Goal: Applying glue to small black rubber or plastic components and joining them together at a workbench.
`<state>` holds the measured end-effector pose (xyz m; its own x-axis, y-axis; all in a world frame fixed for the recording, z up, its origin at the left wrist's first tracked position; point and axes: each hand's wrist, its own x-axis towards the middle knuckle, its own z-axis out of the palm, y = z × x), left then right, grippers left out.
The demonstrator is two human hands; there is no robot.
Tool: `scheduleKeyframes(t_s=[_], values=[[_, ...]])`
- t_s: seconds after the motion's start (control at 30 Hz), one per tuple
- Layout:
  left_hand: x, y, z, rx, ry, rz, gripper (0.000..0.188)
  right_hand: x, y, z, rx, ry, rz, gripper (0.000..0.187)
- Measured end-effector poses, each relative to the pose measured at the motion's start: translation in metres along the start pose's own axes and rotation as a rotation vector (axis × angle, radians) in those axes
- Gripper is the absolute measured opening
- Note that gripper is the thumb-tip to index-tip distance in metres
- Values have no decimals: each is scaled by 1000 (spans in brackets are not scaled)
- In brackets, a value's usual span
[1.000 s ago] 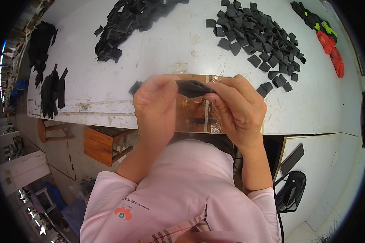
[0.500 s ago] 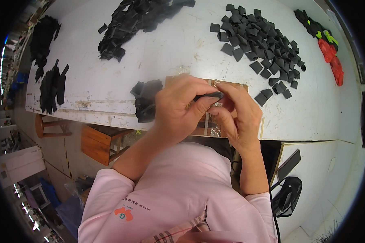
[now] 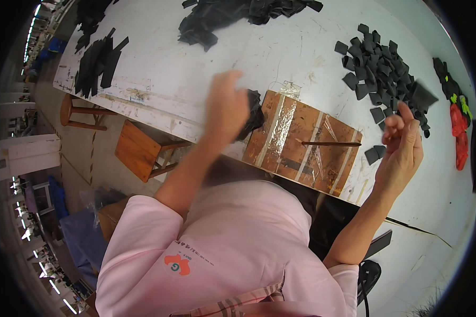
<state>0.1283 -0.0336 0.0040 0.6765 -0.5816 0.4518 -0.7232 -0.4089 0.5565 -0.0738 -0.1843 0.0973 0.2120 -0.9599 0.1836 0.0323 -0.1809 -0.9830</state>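
Observation:
My right hand (image 3: pixel 402 148) is raised at the right, beside the pile of small folded black fabric pieces (image 3: pixel 381 68). Its fingers are loosely bent and apart. Just past the fingertips, a blurred black fabric piece (image 3: pixel 424 96) seems to hang in the air, clear of the hand. My left hand (image 3: pixel 227 108) is smeared by motion, close to a bunch of black fabric (image 3: pixel 255 113); whether it holds anything does not show. Between the hands lies a brown board with clear tape strips (image 3: pixel 285 124), and a thin dark stick (image 3: pixel 330 143) rests on it.
Black fabric heaps lie at the table's far side (image 3: pixel 222 18) and black strips (image 3: pixel 98 63) at the left. Red and black bundles (image 3: pixel 456 116) lie along the right edge. Wooden stools (image 3: pixel 137 150) stand by the near left edge; a phone-like dark slab (image 3: pixel 376 244) lies at lower right.
My hands have parted from around a folded black piece: the left went left to the black bunch, the right went right to the pile. The board and stick came into sight. The whole view has turned.

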Motion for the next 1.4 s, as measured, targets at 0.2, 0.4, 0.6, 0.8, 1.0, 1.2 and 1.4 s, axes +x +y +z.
scheduleKeyframes(t_s=[0.2, 0.4, 0.6, 0.8, 1.0, 1.2, 1.4], values=[[4, -90, -5, -15, -362, -337, 19, -59, 30, -8, -76, -178, 226, 25], [2, -99, -6, -99, -372, -405, 14, -91, 34, 8, -113, -485, 340, 17], [21, -37, -41, -129, -83, -215, 6, -97, 21, 28, -270, -597, 46, 12], [6, 57, -63, -929, -757, -370, 3, -101, 17, 40, 23, -396, 162, 22], [-21, 84, -47, -1684, -926, -790, 22, -96, 8, 14, 553, -330, 630, 15], [-22, 95, -37, -1544, -968, -785, 17, -87, 18, 1, 689, -281, 718, 13], [-23, 101, -40, -1386, -918, -740, 9, -84, 20, -2, 739, -365, 722, 12]])
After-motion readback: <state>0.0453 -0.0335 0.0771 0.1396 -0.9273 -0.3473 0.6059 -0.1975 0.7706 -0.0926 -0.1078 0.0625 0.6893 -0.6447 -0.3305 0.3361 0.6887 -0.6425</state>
